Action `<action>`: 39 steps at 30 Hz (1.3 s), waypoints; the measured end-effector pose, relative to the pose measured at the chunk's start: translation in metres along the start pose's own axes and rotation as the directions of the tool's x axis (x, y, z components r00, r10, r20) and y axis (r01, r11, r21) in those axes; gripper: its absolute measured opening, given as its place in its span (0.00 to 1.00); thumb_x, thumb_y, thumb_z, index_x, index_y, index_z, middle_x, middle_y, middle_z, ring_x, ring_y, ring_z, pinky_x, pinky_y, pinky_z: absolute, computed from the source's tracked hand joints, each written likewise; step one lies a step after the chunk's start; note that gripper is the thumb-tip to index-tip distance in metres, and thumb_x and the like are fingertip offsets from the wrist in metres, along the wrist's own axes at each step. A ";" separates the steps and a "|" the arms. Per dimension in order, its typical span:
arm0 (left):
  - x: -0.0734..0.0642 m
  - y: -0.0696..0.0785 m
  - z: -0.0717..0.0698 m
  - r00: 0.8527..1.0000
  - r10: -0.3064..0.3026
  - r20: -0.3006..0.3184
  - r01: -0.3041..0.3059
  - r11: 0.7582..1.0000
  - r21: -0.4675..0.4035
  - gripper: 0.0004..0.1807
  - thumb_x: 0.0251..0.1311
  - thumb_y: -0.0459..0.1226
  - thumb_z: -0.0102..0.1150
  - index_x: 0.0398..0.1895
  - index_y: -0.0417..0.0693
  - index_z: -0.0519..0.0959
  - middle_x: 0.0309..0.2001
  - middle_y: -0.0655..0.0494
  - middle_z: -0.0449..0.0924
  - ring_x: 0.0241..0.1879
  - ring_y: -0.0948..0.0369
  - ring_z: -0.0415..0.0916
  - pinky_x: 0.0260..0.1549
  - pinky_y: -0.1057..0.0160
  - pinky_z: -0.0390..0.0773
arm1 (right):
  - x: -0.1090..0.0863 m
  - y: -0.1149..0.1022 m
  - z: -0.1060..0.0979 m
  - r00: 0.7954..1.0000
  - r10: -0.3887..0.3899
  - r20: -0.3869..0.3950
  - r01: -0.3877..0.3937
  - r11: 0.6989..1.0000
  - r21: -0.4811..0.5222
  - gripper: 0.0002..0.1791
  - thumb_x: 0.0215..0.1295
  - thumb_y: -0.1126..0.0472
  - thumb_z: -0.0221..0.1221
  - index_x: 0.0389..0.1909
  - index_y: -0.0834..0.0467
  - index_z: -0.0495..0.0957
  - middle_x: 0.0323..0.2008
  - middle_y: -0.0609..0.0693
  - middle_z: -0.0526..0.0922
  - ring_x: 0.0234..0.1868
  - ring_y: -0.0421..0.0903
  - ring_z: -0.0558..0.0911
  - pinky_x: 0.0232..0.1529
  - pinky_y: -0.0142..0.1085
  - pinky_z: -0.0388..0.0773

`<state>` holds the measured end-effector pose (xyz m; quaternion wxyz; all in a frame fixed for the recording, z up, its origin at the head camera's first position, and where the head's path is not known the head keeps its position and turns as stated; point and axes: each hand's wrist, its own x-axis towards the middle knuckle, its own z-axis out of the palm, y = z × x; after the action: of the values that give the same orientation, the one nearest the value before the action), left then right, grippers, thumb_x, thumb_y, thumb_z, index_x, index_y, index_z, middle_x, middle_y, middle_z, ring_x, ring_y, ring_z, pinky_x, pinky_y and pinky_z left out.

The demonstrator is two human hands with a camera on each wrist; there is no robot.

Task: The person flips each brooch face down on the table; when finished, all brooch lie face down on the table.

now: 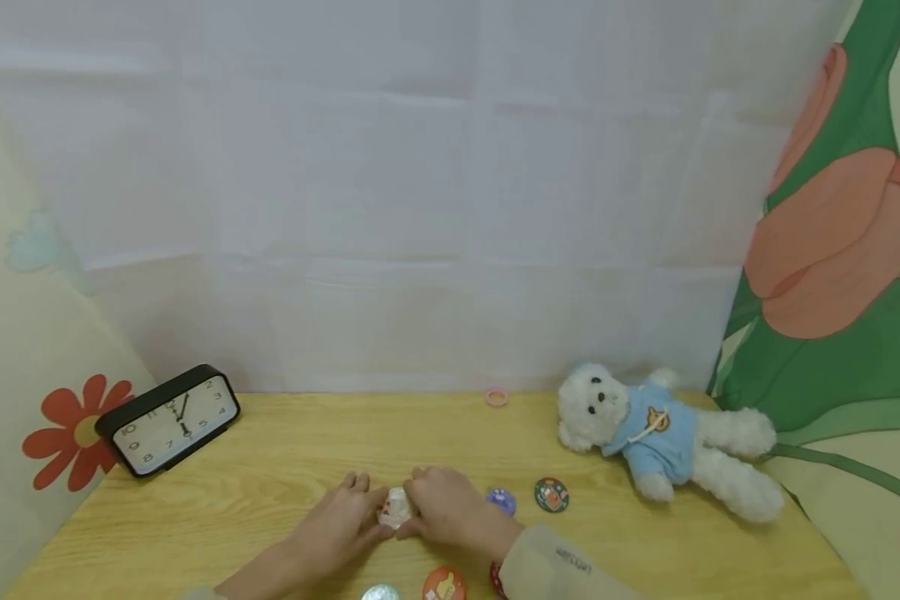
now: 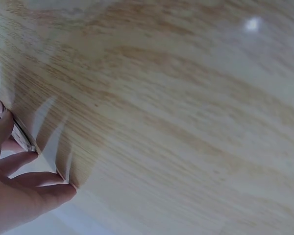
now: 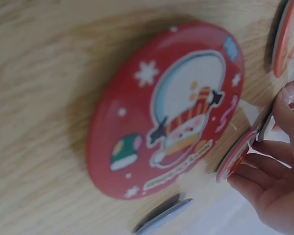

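Note:
A round white badge (image 1: pixel 396 510) with small red marks lies between both hands, low over the wooden table. From one side my left hand (image 1: pixel 341 512) pinches its edge; in the left wrist view the badge's thin rim (image 2: pixel 23 136) shows between thumb and fingers (image 2: pixel 27 161). My right hand (image 1: pixel 448 507) pinches the opposite edge. Beside the right fingers (image 3: pixel 259 169), in the right wrist view, a badge with a pinkish-red rim (image 3: pixel 235 156) sits right at the fingertips; the hand hides it in the head view.
Near the right forearm lie a red snowman badge (image 3: pixel 166 112), a purple badge (image 1: pixel 501 501) and a dark green badge (image 1: pixel 552 495). Orange (image 1: pixel 444 584) and pale teal (image 1: pixel 381 592) badges are at the front. Farther back are a black clock (image 1: pixel 172 421), pink ring (image 1: pixel 497 398) and white teddy bear (image 1: pixel 660 429).

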<state>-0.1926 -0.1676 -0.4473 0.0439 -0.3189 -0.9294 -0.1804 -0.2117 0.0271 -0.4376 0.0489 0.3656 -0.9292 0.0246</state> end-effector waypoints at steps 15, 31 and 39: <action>-0.001 0.002 0.008 0.999 -0.045 -0.003 0.045 0.994 -0.102 0.25 0.55 0.39 0.69 0.50 0.30 0.77 0.55 0.25 0.72 0.57 0.27 0.66 0.54 0.34 0.69 | 0.001 0.011 0.003 0.997 -0.071 -0.005 0.071 0.996 -0.062 0.24 0.51 0.30 0.60 0.23 0.47 0.71 0.22 0.37 0.65 0.22 0.33 0.65 0.24 0.25 0.65; 0.010 0.001 -0.005 0.999 0.040 0.022 -0.039 0.999 -0.027 0.15 0.52 0.43 0.72 0.32 0.45 0.77 0.35 0.54 0.77 0.39 0.51 0.78 0.38 0.35 0.77 | 0.001 0.011 0.002 0.998 -0.048 -0.034 0.047 0.998 -0.048 0.25 0.52 0.29 0.59 0.24 0.47 0.73 0.22 0.37 0.65 0.22 0.34 0.66 0.27 0.28 0.69; 0.003 0.003 -0.001 1.000 0.017 0.017 -0.016 0.998 -0.057 0.24 0.57 0.43 0.67 0.49 0.33 0.77 0.56 0.27 0.71 0.57 0.32 0.68 0.48 0.29 0.70 | 0.000 0.009 0.005 0.999 -0.029 -0.041 0.028 1.000 -0.008 0.24 0.51 0.29 0.60 0.27 0.47 0.79 0.22 0.37 0.67 0.22 0.33 0.66 0.26 0.28 0.68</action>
<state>-0.1935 -0.1639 -0.4443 0.0283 -0.3293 -0.9216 -0.2036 -0.2183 0.0332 -0.4422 0.0699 0.3781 -0.9227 0.0281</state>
